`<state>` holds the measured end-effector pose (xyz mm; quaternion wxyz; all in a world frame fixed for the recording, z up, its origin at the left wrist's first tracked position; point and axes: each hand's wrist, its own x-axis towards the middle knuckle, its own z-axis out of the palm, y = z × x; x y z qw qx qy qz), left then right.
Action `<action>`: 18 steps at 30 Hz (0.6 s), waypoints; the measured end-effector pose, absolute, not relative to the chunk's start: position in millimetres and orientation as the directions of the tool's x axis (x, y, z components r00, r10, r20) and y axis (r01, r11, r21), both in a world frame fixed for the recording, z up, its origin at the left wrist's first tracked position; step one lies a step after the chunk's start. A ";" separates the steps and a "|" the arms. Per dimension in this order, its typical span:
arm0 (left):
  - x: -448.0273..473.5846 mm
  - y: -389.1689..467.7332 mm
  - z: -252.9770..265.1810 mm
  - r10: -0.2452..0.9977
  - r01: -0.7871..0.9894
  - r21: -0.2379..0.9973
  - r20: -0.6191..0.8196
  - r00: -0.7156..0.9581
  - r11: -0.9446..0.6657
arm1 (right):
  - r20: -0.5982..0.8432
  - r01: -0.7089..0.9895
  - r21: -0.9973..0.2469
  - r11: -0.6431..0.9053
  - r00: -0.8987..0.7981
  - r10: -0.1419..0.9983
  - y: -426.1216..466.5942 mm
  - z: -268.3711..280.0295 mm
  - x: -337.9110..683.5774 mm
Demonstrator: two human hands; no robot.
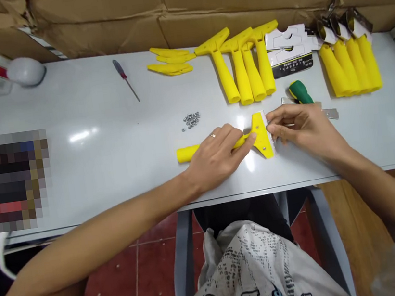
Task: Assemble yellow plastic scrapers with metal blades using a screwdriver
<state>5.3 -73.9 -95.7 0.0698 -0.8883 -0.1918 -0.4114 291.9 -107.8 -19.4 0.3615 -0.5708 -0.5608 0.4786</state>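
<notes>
A yellow scraper lies across the table in front of me, its wide head to the right with two screws in it. My left hand is wrapped around its handle, thumb and index finger reaching the neck. At the head's right edge runs a thin pale blade. My right hand pinches that edge between thumb and fingers; the fingertips partly hide it. Just beyond the right hand are a green-handled screwdriver and loose metal blades. A small pile of screws sits beyond my left hand.
Along the back stand several yellow scrapers, loose yellow head pieces, printed cards and yellow handles with dark covers. A thin screwdriver lies farther left. A white rounded object is at the far-left corner. Cardboard walls the back.
</notes>
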 end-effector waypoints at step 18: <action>9.2 -54.6 -44.3 -0.113 0.231 -0.595 0.483 0.868 -0.769 | 0.284 0.796 -0.504 0.335 -0.213 0.935 -53.0 28.9 354.6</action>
